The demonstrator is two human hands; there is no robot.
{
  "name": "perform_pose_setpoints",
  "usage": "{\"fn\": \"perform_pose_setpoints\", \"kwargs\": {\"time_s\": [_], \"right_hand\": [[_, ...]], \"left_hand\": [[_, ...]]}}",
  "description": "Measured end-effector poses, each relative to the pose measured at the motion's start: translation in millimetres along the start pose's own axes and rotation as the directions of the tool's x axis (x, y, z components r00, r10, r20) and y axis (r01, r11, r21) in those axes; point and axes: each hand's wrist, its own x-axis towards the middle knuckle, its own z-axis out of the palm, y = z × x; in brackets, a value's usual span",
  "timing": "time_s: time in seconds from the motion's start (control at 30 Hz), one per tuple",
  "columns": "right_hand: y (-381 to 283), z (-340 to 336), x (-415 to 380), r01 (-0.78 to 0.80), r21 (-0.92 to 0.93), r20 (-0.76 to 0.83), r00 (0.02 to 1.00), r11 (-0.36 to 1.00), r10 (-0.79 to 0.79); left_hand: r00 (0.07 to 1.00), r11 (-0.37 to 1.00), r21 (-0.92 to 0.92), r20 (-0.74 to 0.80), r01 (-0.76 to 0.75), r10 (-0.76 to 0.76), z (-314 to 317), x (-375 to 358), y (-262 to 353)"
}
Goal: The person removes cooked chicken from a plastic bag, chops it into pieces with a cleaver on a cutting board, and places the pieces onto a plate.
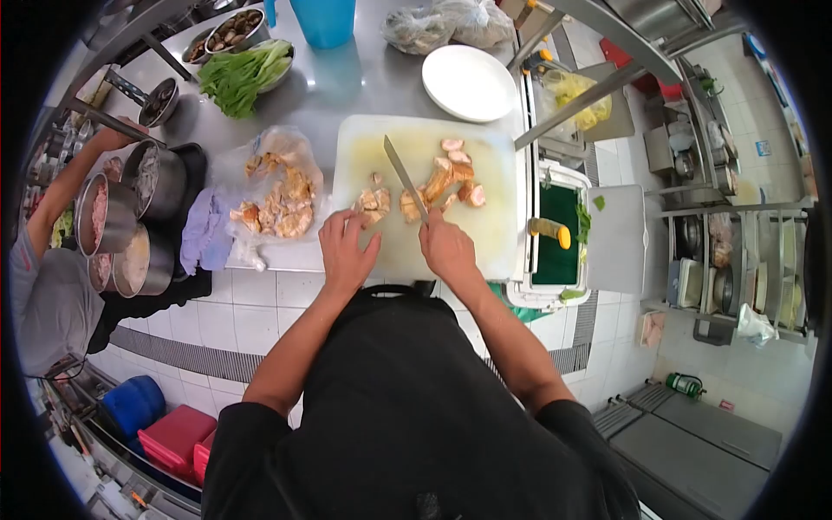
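On the white cutting board (pixel 485 247), my right hand (pixel 448 251) is closed around the handle of a knife (pixel 401 173). Its blade points up and left across the board, beside a chopped piece of golden-skinned chicken (pixel 410 206). My left hand (pixel 347 253) is at the board's lower left, thumb and fingers apart, fingertips at the edge of another chicken piece (pixel 373 204). More cut chunks (pixel 457 165) lie to the right of the blade. Left of the board, a clear plastic bag (pixel 295 147) lies spread with chicken pieces (pixel 290 208) on it.
A white plate (pixel 469 82) stands behind the board. Leafy greens (pixel 243 76) and a blue container (pixel 325 22) are at the back. A purple cloth (pixel 206 227) lies at left, near metal pots (pixel 156 260) and another person's arm (pixel 65 186). A green-lined bin (pixel 555 256) stands right.
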Motion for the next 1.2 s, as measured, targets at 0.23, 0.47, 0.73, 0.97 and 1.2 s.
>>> {"fn": "perform_pose_setpoints", "kwargs": {"time_s": [0.23,0.47,0.73,0.97,1.2], "right_hand": [[27,-6,21,0.080,0.163,0.012,0.996,0.983,-0.083],[41,-15,-18,0.063,0.145,-0.006,0.998,0.987,-0.063],[10,-46,-30,0.054,0.211,0.001,0.998,0.976,-0.056],[-19,-23,-17,0.183,0.199,-0.022,0.983,0.963,-0.183],[-60,-56,-17,0.305,0.312,-0.267,0.937,0.900,-0.225]], "left_hand": [[0.987,0.979,0.133,0.073,-0.151,0.143,32,46,30],[0.999,0.985,0.164,0.000,-0.048,0.048,31,85,-9],[0.880,0.921,-0.026,0.309,0.388,-0.362,-10,33,-11],[0.958,0.953,-0.148,0.154,0.264,-0.241,2,12,-3],[0.952,0.925,-0.238,0.152,0.297,-0.267,-6,-12,-10]]}}
